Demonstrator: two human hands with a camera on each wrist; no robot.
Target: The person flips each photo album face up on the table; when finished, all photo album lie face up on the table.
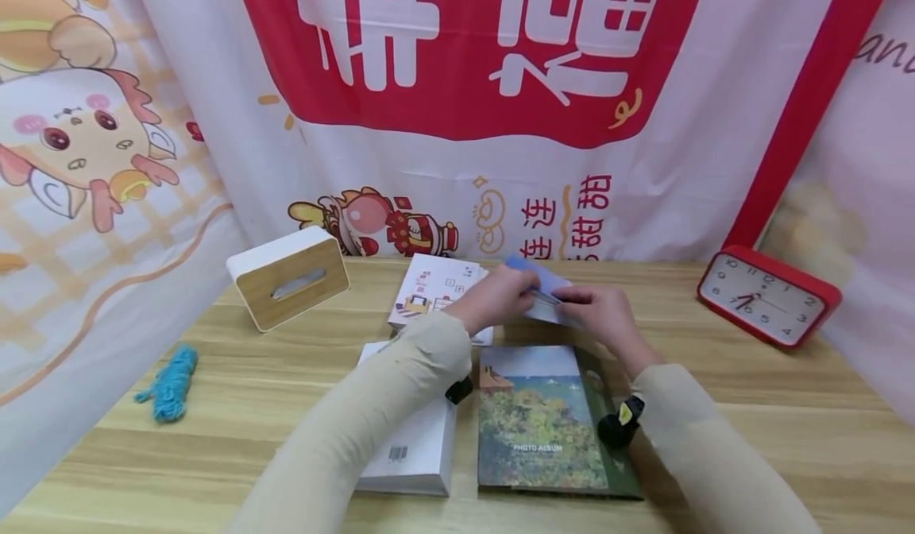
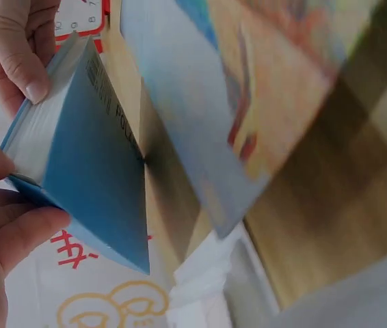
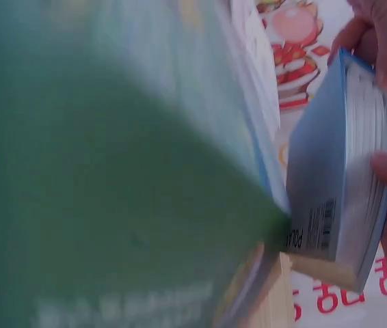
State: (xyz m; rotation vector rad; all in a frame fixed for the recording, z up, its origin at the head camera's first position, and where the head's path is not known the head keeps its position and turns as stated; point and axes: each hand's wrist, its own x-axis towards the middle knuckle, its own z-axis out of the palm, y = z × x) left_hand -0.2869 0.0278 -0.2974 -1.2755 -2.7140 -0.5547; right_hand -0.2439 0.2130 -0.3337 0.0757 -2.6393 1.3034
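My left hand [image 1: 496, 296] and right hand [image 1: 602, 313] both pinch a small blue book [image 1: 545, 278] at the back middle of the table. It is tilted up off the tabletop, and both wrist views show its white page edges turned toward the fingers. A barcode and letters starting "POL" mark the blue cover [image 2: 101, 157] in the left wrist view. Thumbs of both hands rest against the page edge [image 3: 371, 123] in the right wrist view. Just in front lies a painted-cover photo album [image 1: 539, 431] on a dark green one [image 1: 622, 470].
Left of the photo album lies a thick white book [image 1: 407, 454], with illustrated white books [image 1: 429, 284] behind it. A tissue box [image 1: 293, 280] and a blue yarn bundle [image 1: 171, 383] are on the left. A red clock [image 1: 768, 296] stands at the right. Printed cloth [image 1: 443, 160] hangs behind.
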